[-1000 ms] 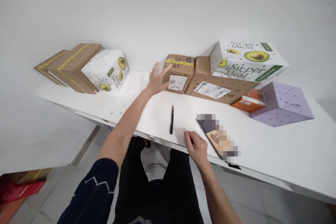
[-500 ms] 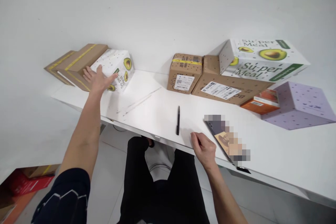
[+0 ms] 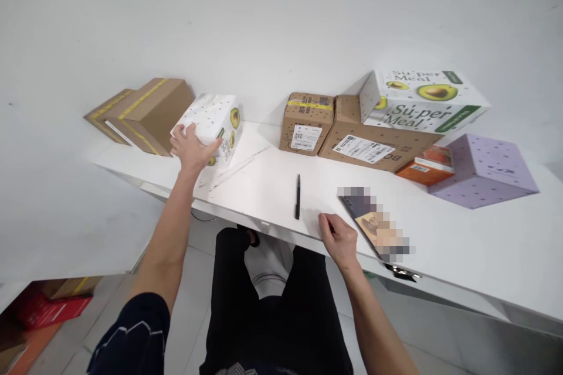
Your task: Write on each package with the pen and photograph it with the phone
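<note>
At the left end of the desk, two brown boxes with yellow tape stand side by side. Just to the right of them is the white box with avocado pictures, near the wall. The left hand is open, with its fingers spread against this box; whether it grips firmly, one cannot tell. Next, a small brown box stands beside a larger brown box, and in front of them lies a black pen. The right hand is closed in a loose fist at the front edge, near a phone, partly blurred. Above the larger brown box rests a Super Meal box. Farther right are an orange box and a purple box.
</note>
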{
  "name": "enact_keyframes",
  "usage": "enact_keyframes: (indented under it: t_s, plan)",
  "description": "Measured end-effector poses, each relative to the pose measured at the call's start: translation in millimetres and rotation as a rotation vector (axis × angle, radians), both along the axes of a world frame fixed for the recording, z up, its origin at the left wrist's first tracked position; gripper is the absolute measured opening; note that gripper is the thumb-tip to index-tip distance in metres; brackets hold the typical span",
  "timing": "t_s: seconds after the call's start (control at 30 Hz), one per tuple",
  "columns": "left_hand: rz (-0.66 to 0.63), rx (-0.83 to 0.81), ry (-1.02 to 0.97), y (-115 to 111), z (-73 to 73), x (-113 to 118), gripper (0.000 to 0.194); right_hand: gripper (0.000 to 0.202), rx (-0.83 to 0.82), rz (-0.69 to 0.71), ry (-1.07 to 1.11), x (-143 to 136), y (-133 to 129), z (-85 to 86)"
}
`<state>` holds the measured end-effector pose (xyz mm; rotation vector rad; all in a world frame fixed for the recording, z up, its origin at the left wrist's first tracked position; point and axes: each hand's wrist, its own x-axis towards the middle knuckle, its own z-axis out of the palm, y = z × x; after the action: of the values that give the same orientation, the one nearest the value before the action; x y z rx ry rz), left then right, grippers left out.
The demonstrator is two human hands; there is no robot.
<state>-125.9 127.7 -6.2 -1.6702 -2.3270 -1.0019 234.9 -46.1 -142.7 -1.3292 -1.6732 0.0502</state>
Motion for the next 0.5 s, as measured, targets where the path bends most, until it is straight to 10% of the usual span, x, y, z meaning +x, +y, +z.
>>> enact_keyframes:
  t_s: [0.3,0.5]
  plan:
    - [-0.058,0.148,0.079,-147.2,-25.9,75.6,0.080,0.033,-0.030,-0.040,0.008,1.3,0.2,-5.2]
    - [-0.109,0.147,0.071,-185.0,-32.1,117.6,0.084,0.035,-0.047,-0.074,0.023,-0.1,0.6,-7.9]
